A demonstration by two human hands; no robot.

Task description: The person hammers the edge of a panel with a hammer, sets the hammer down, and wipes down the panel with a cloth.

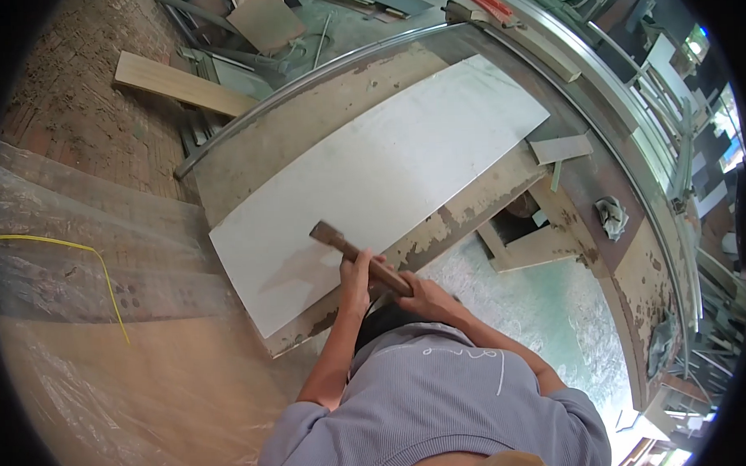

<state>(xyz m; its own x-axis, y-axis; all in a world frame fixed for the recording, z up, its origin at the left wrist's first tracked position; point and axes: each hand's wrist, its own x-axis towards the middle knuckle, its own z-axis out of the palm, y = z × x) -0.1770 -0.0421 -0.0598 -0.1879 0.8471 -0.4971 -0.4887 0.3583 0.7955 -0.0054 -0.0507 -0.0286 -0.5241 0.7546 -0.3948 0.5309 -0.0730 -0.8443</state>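
Observation:
A brown, stick-like tool (353, 251) with a wider, blocky head slants over the near part of a long white panel (387, 167). Its exact kind does not show clearly. My left hand (357, 276) is closed round the middle of the handle. Farther back, my right hand (427, 298) grips the handle's end close to my body. The tool's head is above the panel or touching it; I cannot tell which. Under the panel is a worn, stained board (295, 129) whose edges stick out around it.
A metal rail (302, 81) curves along the far side. To the right are a small light offcut (561, 149), a crumpled cloth (611, 218) and an opening (520, 224) in the bench. Plastic sheeting (101, 210) with a yellow strap (61, 241) covers the left. A wooden plank (183, 83) lies beyond.

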